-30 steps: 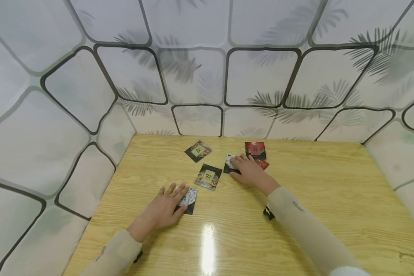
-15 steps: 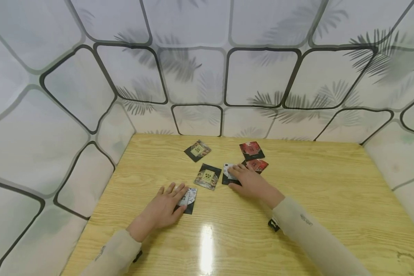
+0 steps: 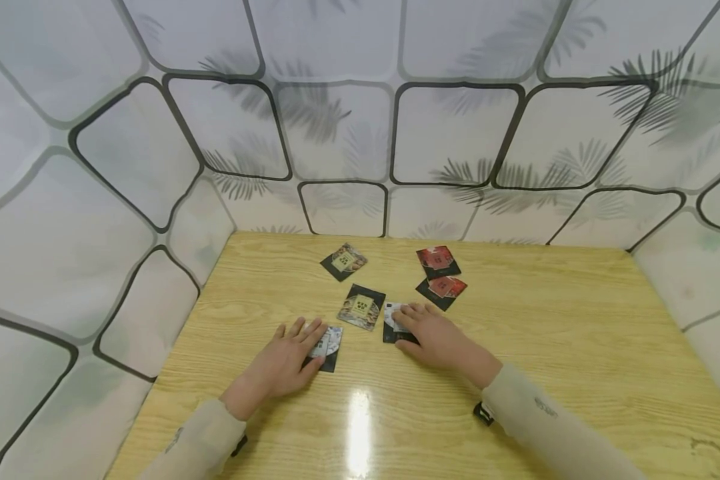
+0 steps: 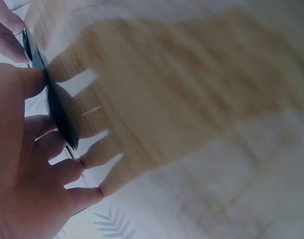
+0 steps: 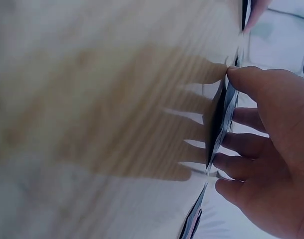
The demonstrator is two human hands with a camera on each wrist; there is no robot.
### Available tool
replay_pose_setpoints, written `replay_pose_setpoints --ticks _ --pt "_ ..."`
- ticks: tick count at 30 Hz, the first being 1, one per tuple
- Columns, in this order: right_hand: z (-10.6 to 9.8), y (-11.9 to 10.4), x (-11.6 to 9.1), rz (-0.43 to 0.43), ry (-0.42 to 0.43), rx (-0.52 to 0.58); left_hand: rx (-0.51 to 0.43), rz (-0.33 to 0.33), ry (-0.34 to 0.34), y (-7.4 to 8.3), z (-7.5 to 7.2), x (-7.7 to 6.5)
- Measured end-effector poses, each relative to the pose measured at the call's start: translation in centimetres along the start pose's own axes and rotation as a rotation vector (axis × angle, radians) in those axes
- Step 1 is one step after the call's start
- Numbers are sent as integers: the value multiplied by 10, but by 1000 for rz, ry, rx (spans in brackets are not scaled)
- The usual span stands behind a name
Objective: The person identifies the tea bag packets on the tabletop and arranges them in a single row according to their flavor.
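Observation:
In the head view my left hand (image 3: 285, 360) lies over a white-and-black packet (image 3: 335, 341), fingers spread and stretched out. The left wrist view shows that flat packet (image 4: 61, 114) edge-on under the thumb and fingers. My right hand (image 3: 435, 339) rests with extended fingers on a second white-and-black packet (image 3: 391, 332), covering its right part. In the right wrist view, thumb and fingertips touch the top of this packet (image 5: 223, 117). A black-and-gold packet (image 3: 361, 307) lies between and just beyond the two hands.
Farther back lies another black-and-gold packet (image 3: 344, 262). Two red-and-black packets, a rear one (image 3: 438, 261) and a front one (image 3: 446, 289), overlap beyond my right hand. The wooden table (image 3: 564, 320) meets patterned fabric walls (image 3: 336, 133) at the back and sides.
My right hand has slid its white-and-black packet toward me, uncovering the front red packet. The rear red packet shifted slightly left and turned early on. My left hand has stayed put.

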State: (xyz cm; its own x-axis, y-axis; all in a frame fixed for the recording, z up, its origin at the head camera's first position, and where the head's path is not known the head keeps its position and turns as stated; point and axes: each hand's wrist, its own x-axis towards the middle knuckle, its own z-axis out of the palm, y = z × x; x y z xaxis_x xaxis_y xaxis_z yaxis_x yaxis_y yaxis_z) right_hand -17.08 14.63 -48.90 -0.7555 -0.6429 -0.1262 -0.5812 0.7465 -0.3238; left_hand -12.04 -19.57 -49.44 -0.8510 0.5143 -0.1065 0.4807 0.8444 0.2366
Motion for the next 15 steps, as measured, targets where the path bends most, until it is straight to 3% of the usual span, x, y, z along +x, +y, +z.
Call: replay_pose_setpoints --ticks 15 --pt "9 -16 -10 -61 -17 21 0 3 7 -1 3 1"
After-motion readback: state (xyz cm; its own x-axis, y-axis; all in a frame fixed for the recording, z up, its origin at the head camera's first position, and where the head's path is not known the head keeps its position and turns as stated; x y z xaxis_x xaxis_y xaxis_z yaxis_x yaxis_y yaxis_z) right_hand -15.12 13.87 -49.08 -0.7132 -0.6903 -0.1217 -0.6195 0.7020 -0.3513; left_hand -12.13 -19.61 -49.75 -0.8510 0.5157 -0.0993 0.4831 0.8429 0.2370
